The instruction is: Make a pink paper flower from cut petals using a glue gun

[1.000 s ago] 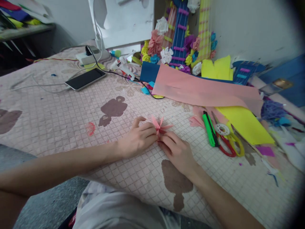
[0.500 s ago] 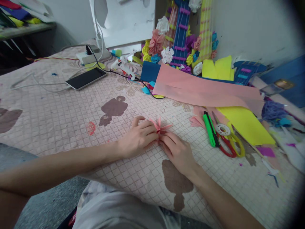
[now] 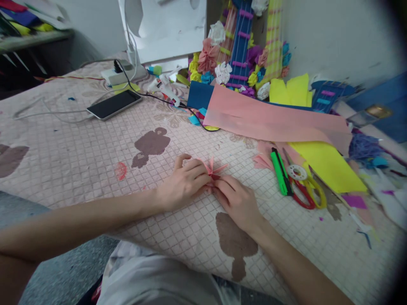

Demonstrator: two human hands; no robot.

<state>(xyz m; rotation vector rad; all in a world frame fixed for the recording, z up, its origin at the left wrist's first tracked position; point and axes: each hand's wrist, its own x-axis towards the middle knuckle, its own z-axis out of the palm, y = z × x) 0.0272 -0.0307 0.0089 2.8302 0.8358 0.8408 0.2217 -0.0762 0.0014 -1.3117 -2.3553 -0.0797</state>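
A small pink folded paper piece [image 3: 215, 168] with pointed flaps lies on the quilted pink cover [image 3: 79, 152]. My left hand [image 3: 184, 184] has its fingers curled and pressed on the piece's left side. From the right, my right hand [image 3: 237, 201] pinches the near edge of the same piece. Both hands rest on the cover, fingertips meeting at the paper. Most of the piece under the fingers is hidden.
A green utility knife [image 3: 281, 172], red-and-yellow scissors [image 3: 307, 192] and a tape roll [image 3: 296, 172] lie to the right. Pink [image 3: 270, 120] and yellow [image 3: 327, 165] sheets sit behind. A phone [image 3: 113, 104], glue gun [image 3: 165, 90], power strip [image 3: 119, 75] and paper flowers [image 3: 208, 57] stand farther back.
The paper's flaps have shifted slightly lower and left under the fingers. Both hands stay in nearly the same place.
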